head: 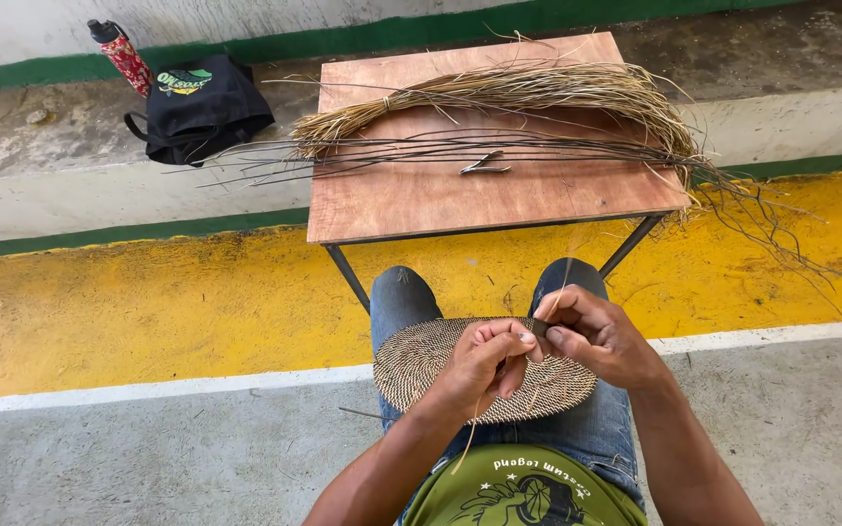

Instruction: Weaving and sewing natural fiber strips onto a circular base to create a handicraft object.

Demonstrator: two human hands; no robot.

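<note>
1. The woven mat is lying on the person's lap, near the desk.
2. The left hand and right hand are pinching a thin fibre strand at the mat's edge.
3. The strand is looking light, springy and brittle; gripping close to the weave is probably best.

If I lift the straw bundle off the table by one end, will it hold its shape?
Probably not: the straw bundle curves and droops past the table edge, so it looks floppy. It seems tied only near its left end, so loose strands may splay or slip out.

Both hands' fingers on a fibre strand above woven mat
</note>
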